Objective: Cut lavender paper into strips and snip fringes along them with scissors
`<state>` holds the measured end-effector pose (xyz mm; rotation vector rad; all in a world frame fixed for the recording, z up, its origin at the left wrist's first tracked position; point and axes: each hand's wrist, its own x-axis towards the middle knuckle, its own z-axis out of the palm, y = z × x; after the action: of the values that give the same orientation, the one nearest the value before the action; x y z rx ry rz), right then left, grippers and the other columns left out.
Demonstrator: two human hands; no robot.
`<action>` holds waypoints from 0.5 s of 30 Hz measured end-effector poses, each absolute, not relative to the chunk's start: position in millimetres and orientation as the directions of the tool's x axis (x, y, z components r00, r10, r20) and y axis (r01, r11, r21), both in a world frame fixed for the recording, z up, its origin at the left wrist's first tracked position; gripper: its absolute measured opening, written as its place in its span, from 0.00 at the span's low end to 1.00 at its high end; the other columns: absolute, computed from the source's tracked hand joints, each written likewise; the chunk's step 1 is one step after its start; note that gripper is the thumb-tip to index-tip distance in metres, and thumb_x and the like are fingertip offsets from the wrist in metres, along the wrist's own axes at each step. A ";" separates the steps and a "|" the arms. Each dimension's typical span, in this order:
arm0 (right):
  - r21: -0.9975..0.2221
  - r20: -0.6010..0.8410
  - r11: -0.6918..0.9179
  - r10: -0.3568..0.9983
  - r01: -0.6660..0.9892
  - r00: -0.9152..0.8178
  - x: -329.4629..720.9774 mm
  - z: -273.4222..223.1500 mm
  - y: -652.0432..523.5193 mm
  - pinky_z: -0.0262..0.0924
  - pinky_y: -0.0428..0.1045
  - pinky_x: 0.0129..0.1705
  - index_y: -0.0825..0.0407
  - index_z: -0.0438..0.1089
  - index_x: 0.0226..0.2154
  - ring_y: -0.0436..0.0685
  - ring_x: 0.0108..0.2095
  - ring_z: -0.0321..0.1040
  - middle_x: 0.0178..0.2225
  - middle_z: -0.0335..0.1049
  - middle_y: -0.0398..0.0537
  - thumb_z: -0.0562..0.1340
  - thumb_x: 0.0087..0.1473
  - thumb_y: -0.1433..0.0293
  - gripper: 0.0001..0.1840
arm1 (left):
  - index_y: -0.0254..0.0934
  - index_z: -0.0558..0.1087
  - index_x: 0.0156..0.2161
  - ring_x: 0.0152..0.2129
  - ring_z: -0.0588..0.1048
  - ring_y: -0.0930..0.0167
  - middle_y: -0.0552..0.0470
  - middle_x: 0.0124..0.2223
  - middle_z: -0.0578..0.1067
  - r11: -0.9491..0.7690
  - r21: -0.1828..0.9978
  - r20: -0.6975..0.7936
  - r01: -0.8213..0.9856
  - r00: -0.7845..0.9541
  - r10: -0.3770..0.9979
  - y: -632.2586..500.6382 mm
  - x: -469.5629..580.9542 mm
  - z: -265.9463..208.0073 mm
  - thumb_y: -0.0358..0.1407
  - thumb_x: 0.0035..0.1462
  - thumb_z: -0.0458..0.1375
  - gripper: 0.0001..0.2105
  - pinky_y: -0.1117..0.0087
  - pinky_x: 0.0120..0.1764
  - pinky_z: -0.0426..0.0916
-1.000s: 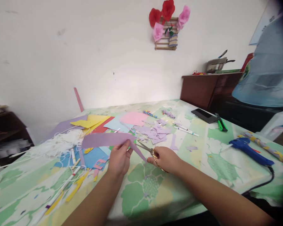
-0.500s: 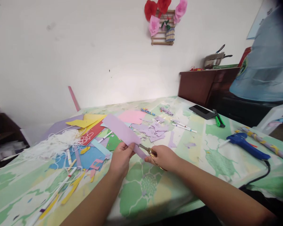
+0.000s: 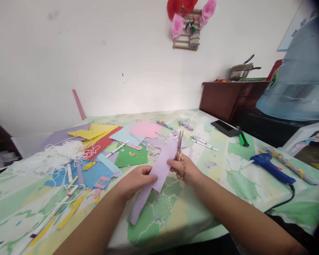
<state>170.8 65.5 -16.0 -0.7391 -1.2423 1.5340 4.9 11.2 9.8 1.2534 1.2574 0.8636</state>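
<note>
My left hand [image 3: 136, 180] pinches a strip of lilac paper [image 3: 163, 161] by its near left edge. A narrower tail of the paper hangs down toward the table's front. In my right hand [image 3: 184, 168] are gold-handled scissors [image 3: 180, 143], their blades pointing up and away from me, slightly parted. The right thumb also presses on the right edge of the paper. Behind the strip lie lilac paper scraps [image 3: 155, 142], partly covered by it. A green paper sheet [image 3: 131, 157] lies beyond my left hand.
White string [image 3: 58, 156] tangles at left near a red sheet [image 3: 105, 143] and a blue sheet [image 3: 93, 173]. Markers [image 3: 204, 144] lie right of centre. Farther right are a phone [image 3: 224, 128], a green utility knife [image 3: 243, 137] and a blue glue gun [image 3: 272, 168] with its cord.
The scissors have come off the paper's cut and turned upward. The lilac paper has swung round, its far end now leaning right and its narrow tail hanging to the left.
</note>
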 end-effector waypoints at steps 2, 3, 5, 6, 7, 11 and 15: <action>-0.922 0.107 0.014 0.970 -0.387 -0.218 170.4 -16.2 69.7 0.51 0.43 0.21 0.55 0.58 0.19 0.45 0.18 0.56 0.16 0.57 0.38 0.61 0.35 0.71 0.09 | 0.37 0.70 0.23 0.16 0.66 0.73 0.52 0.21 0.70 0.008 0.941 0.021 0.337 -0.082 0.996 11.6 2.3 9.1 0.37 0.37 0.55 0.06 0.75 0.18 0.58; -0.906 0.106 0.028 0.981 -0.421 -0.161 170.6 -15.6 72.0 0.52 0.42 0.21 0.54 0.58 0.19 0.45 0.19 0.56 0.16 0.57 0.37 0.61 0.36 0.70 0.09 | 0.38 0.69 0.23 0.17 0.65 0.72 0.53 0.21 0.69 -0.088 0.883 0.206 0.461 -0.214 0.955 11.2 1.6 7.9 0.37 0.38 0.54 0.06 0.74 0.20 0.58; -0.860 0.098 0.061 0.994 -0.507 -0.047 170.8 -14.0 75.9 0.53 0.41 0.24 0.53 0.56 0.21 0.43 0.20 0.56 0.18 0.56 0.35 0.60 0.37 0.70 0.09 | 0.39 0.69 0.23 0.21 0.64 0.71 0.53 0.21 0.67 -0.242 0.667 0.578 0.705 -0.286 0.764 8.5 4.2 3.1 0.36 0.39 0.54 0.04 0.72 0.27 0.58; -0.834 0.091 0.073 0.996 -0.547 -0.006 170.3 -13.3 76.9 0.54 0.41 0.26 0.52 0.56 0.21 0.43 0.20 0.56 0.18 0.56 0.34 0.60 0.37 0.69 0.09 | 0.39 0.69 0.21 0.21 0.64 0.71 0.53 0.19 0.65 -0.327 0.557 0.669 0.763 -0.179 0.721 6.0 8.3 0.0 0.35 0.39 0.54 0.03 0.70 0.30 0.57; -0.809 0.084 0.081 0.996 -0.582 0.021 169.3 -12.7 77.1 0.55 0.41 0.28 0.52 0.55 0.21 0.42 0.21 0.57 0.19 0.56 0.34 0.60 0.37 0.69 0.10 | 0.39 0.68 0.20 0.22 0.64 0.70 0.52 0.18 0.65 -0.426 0.459 0.689 0.780 -0.010 0.725 3.0 14.2 -3.2 0.35 0.39 0.55 0.03 0.68 0.33 0.56; -0.732 0.063 0.069 0.997 -0.678 0.033 164.3 -10.3 72.6 0.56 0.43 0.31 0.51 0.54 0.19 0.43 0.22 0.58 0.19 0.56 0.34 0.60 0.36 0.70 0.11 | 0.39 0.70 0.32 0.32 0.63 0.64 0.46 0.30 0.69 -0.486 0.327 0.642 0.811 0.187 0.744 -9.2 46.5 -12.5 0.38 0.41 0.53 0.10 0.61 0.39 0.51; -0.669 0.064 0.057 0.998 -0.741 0.019 165.7 -4.6 70.1 0.57 0.43 0.31 0.51 0.56 0.20 0.44 0.24 0.59 0.20 0.59 0.35 0.60 0.36 0.71 0.09 | 0.38 0.66 0.38 0.24 0.64 0.69 0.50 0.25 0.67 -0.371 0.670 0.359 0.643 0.157 0.920 -8.5 67.3 -17.3 0.41 0.43 0.51 0.15 0.67 0.28 0.57</action>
<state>165.7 70.1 -4.6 -0.5287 -0.6138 1.4518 67.3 -8.5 -17.3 2.0797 1.4935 1.0585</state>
